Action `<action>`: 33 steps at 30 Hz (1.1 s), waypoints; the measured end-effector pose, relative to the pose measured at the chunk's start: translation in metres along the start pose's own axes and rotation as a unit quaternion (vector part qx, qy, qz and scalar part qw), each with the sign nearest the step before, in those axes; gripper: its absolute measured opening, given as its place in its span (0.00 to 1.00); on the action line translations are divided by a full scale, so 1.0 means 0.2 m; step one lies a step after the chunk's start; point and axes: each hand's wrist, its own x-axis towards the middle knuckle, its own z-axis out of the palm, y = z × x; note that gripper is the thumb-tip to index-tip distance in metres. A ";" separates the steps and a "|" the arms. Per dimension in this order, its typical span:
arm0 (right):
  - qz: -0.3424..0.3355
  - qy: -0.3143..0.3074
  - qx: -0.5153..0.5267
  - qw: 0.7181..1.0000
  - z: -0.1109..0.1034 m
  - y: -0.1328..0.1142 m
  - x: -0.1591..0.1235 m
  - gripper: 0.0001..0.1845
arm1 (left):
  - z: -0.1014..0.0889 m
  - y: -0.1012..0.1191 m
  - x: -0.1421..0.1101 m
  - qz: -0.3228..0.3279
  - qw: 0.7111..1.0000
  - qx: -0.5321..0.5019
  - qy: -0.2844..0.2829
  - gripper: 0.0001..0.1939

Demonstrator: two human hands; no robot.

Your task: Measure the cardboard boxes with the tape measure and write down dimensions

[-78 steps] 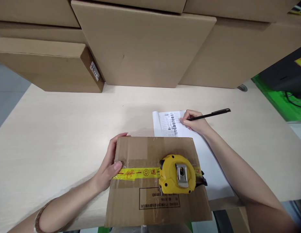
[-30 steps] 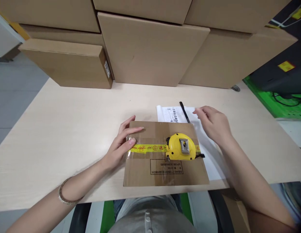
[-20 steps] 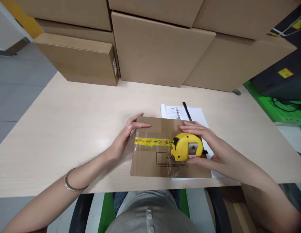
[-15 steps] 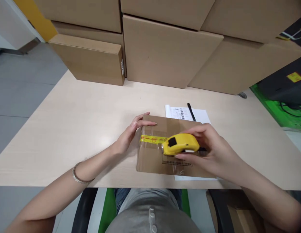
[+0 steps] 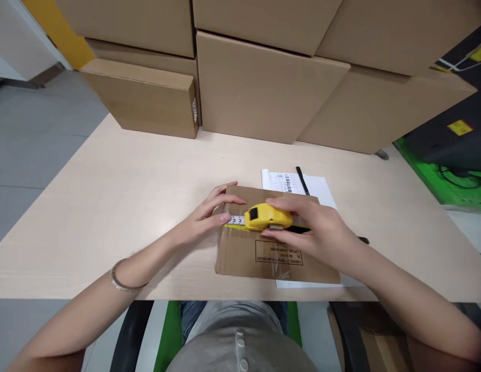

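Note:
A small cardboard box (image 5: 240, 258) with printed text lies flat on the desk before me. My right hand (image 5: 321, 227) is closed around a yellow tape measure (image 5: 268, 216) above the top of the box. A short length of its white blade (image 5: 237, 220) is drawn out to the left. My left hand (image 5: 205, 214) is at the box's left side, its thumb pressed on the blade's end at the edge and its fingers along the far corner. Yellow packing tape shows just below the blade.
White papers (image 5: 327, 188) with a black pen (image 5: 302, 181) lie partly beneath the box. A dark tip of something (image 5: 363, 240) shows past my right wrist. Large cardboard boxes (image 5: 263, 88) are stacked along the back of the desk (image 5: 147, 181), a flatter carton (image 5: 143, 101) at the left.
The tape measure has moved left and slightly away from me, and some blade now shows out of it. My left thumb has come up onto the blade's end at the box edge.

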 end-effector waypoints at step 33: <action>0.074 -0.070 -0.021 0.995 -0.16 0.03 -0.01 0.16 | -0.01 -0.07 0.01 0.005 1.000 -0.019 0.022 0.22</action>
